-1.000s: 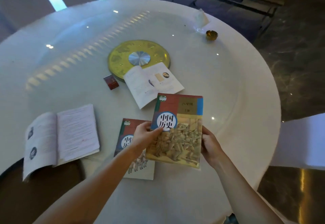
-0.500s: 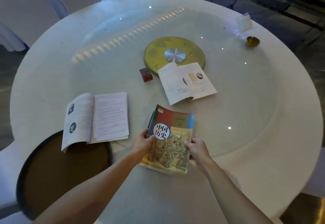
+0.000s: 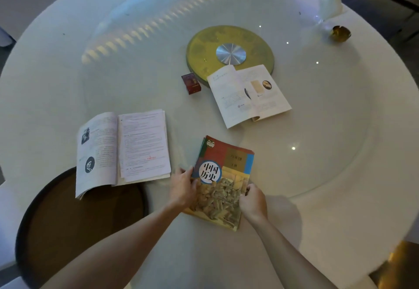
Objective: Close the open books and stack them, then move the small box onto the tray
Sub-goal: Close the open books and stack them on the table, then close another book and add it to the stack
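From the head camera we look down on a round white desk (image 3: 328, 209). Near its front edge lies a closed book (image 3: 224, 175) with a red, blue and tan cover, and a sliver of a second closed book shows under its left edge, so the two lie stacked. We see the left hand (image 3: 183, 189) on the top book's left edge, thumb over the cover, fingers (image 3: 181, 172) curled around the side. The right hand (image 3: 252, 201) grips the right edge the same way, its fingers (image 3: 248, 189) pinching the cover.

To the left an open book (image 3: 120, 150) lies face up, its near corner overhanging a dark round tray (image 3: 29, 220) at the desk's front left. Farther back a second open book (image 3: 247, 94) rests partly on a gold disc (image 3: 204, 48) at the desk's centre. The small box (image 3: 191, 83), dark red, stands on the desk just left of that book, touching or nearly touching the disc's rim, well apart from the tray.
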`<state>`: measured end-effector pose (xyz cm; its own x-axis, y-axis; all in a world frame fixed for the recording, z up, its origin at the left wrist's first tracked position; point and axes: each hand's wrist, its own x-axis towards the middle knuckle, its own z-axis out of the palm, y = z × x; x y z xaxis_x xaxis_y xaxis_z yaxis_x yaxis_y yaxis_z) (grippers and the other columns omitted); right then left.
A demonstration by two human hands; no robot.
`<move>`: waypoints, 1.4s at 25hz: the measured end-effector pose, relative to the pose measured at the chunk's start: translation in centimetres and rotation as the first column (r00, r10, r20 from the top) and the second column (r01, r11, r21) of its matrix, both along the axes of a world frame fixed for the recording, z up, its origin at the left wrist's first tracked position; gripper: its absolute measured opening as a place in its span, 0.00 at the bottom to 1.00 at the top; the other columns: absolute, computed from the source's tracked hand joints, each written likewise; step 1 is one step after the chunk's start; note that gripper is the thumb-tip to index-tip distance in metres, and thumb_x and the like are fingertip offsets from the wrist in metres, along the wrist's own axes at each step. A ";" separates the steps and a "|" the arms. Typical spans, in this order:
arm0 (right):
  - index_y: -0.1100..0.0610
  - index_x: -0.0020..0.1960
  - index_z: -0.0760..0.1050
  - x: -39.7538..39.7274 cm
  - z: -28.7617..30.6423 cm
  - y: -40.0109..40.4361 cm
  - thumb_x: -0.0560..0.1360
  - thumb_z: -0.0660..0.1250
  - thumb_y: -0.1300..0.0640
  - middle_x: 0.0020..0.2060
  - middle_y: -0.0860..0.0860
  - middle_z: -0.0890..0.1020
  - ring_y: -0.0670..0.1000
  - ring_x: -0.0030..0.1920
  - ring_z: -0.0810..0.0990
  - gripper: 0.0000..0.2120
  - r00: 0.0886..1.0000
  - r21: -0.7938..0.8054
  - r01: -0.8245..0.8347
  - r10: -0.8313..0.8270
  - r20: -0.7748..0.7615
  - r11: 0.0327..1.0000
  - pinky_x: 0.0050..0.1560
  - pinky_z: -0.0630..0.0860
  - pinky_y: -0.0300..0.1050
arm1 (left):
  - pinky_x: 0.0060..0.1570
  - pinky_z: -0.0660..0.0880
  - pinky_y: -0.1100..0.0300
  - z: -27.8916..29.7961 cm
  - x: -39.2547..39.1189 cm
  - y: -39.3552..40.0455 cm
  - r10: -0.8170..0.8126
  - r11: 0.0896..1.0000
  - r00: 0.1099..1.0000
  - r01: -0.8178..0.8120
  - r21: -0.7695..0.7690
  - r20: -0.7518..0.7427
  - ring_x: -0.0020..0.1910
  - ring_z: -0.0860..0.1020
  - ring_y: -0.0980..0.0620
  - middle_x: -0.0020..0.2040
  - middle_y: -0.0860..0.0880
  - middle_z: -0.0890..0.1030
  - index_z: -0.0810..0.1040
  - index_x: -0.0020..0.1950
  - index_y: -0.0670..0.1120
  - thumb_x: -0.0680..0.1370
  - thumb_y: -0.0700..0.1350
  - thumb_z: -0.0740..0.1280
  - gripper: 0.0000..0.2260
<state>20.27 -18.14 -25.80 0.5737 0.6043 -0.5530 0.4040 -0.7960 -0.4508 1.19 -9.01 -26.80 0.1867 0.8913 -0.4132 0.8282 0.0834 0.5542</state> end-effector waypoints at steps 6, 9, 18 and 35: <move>0.61 0.59 0.80 0.2 -0.2 1.2 0.82 0.64 0.56 0.55 0.57 0.85 0.60 0.55 0.84 0.11 0.997 -0.042 0.075 -0.074 0.020 0.996 0.52 0.79 0.51 | 0.56 0.74 0.57 -0.5 0.6 1.3 -0.020 0.995 0.999 0.024 -0.099 0.042 0.51 0.75 0.49 0.51 0.48 0.73 0.77 0.70 0.48 0.79 0.44 0.67 0.18; 0.60 0.55 0.81 0.9 -0.1 2.6 0.81 0.64 0.57 0.51 0.56 0.86 0.59 0.51 0.84 0.09 0.996 -0.025 0.091 -0.092 -0.020 0.996 0.50 0.81 0.52 | 0.59 0.77 0.52 -0.8 0.7 1.2 0.045 0.994 0.998 -0.041 -0.104 0.037 0.53 0.77 0.47 0.52 0.46 0.75 0.78 0.68 0.48 0.79 0.44 0.67 0.17; 0.59 0.71 0.74 -0.5 2.2 7.9 0.80 0.65 0.55 0.66 0.58 0.76 0.60 0.67 0.77 0.20 0.985 0.069 -0.074 0.062 0.159 0.995 0.65 0.77 0.57 | 0.44 0.76 0.63 2.0 -3.9 3.6 0.237 0.972 0.957 -0.234 -0.034 0.168 0.48 0.81 0.53 0.53 0.47 0.84 0.79 0.68 0.44 0.79 0.48 0.69 0.17; 0.65 0.65 0.76 -18.5 0.0 21.0 0.78 0.73 0.54 0.55 0.57 0.80 0.56 0.51 0.79 0.21 0.924 0.005 0.023 -0.019 -0.382 1.000 0.46 0.82 0.52 | 0.63 0.73 0.39 2.3 -26.8 10.6 0.643 0.736 0.746 -0.664 -0.129 -0.173 0.66 0.72 0.37 0.68 0.40 0.70 0.64 0.74 0.46 0.71 0.67 0.67 0.39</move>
<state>1.73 2.88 -25.77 0.3327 0.6007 -0.7269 0.1828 -0.7973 -0.5752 -25.61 1.58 -24.45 -0.4715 0.6888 -0.5507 0.5872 0.7111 0.3866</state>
